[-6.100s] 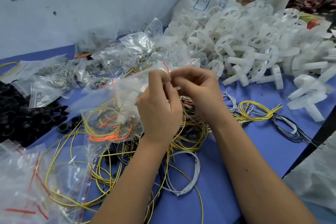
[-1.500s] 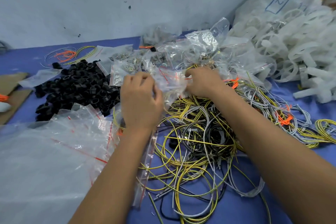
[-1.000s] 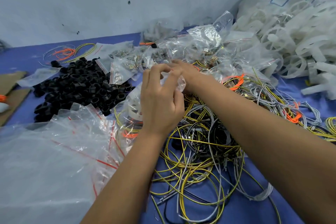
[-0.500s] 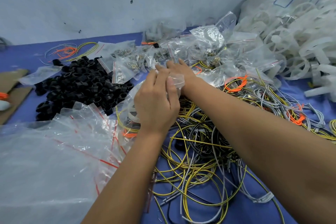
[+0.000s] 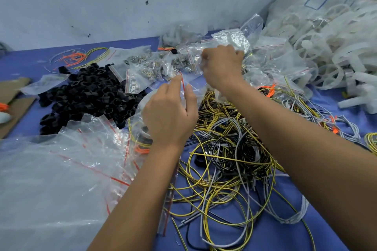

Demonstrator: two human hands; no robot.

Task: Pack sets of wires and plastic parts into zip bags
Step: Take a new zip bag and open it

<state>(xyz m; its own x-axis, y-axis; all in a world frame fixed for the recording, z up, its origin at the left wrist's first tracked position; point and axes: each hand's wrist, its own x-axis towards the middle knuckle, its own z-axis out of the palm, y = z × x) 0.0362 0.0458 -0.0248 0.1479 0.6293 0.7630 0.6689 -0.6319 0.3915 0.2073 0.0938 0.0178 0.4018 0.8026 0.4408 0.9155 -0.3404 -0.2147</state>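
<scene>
The blue counter (image 5: 265, 236) carries tangled wires (image 5: 224, 161) at lower centre. Mid-frame, the left hand (image 5: 169, 116) pinches a zip bag (image 5: 190, 87) by its mouth; above it, the right hand (image 5: 222, 65) clutches a small bag (image 5: 232, 39).

I see thin, glossy, crinkled clear plastic in the zip bags (image 5: 67, 169), each with a red seal line. The wires (image 5: 224, 169) have smooth, shiny yellow, grey and black plastic insulation. The black rings (image 5: 91, 96) look like slightly shiny moulded plastic. The white parts (image 5: 330, 47) are translucent, matt plastic. The blue table cover (image 5: 265, 236) is smooth and matt; the cardboard (image 5: 14, 106) is dull brown.
</scene>
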